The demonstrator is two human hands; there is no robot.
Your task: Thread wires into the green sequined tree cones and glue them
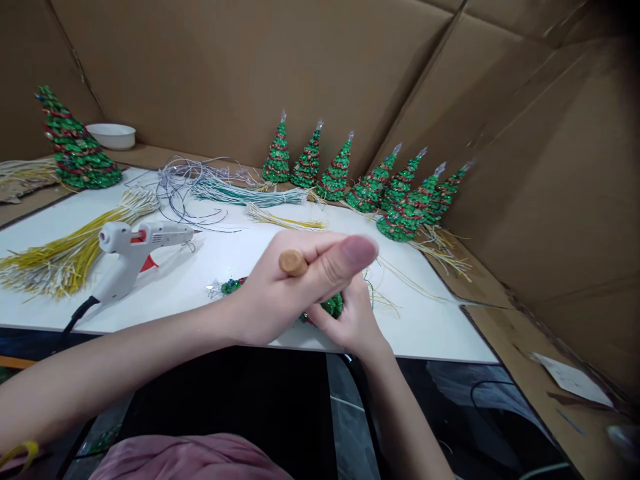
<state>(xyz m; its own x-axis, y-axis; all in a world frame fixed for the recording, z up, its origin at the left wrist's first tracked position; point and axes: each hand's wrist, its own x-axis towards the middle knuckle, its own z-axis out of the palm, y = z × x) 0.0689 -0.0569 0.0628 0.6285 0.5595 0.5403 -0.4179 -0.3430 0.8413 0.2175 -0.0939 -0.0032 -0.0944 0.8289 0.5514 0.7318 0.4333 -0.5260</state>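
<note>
A small green Christmas tree [330, 307] lies on its side on the white board, its clear star tip pointing left. My left hand [275, 287] is above it, wrapped round a wooden-handled tool [293, 263]. Only the rounded end of the handle shows; the hand hides the rest. The thumb lies along the top, pointing right. Close beside it, my right hand [355, 313] grips the tree near its base, fingers partly hidden behind the left hand. Whether the tool touches the tree cannot be seen.
A white glue gun [125, 257] stands at the left, next to a bundle of yellow ties [75, 247]. Green and white wires [245, 193] lie behind. Several finished trees [337, 170] line the back; a larger tree [80, 150] and white bowl [113, 136] are far left. Cardboard walls surround the board.
</note>
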